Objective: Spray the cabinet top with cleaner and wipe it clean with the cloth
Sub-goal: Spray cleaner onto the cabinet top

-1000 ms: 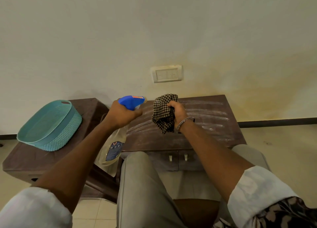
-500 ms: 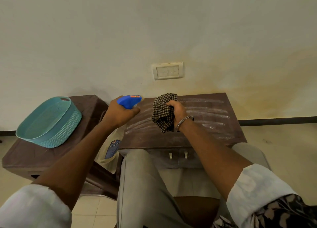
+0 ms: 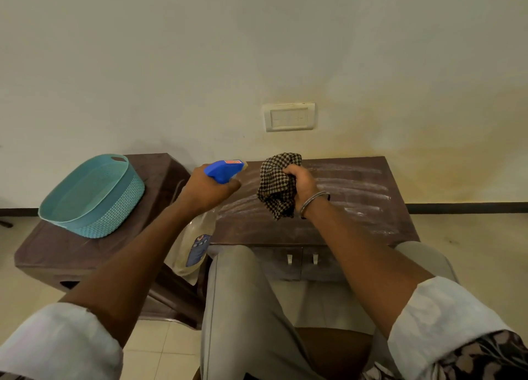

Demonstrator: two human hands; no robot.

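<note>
Left hand point(image 3: 205, 191) grips spray bottle point(image 3: 225, 170) aimed at streaky cabinet top point(image 3: 351, 196); right hand point(image 3: 303, 185) clutches bunched cloth point(image 3: 275, 185), ready to wipe.

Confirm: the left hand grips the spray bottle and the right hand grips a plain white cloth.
No: the head view shows the cloth in the right hand is dark checked, not plain white. The left hand does grip the spray bottle.
</note>
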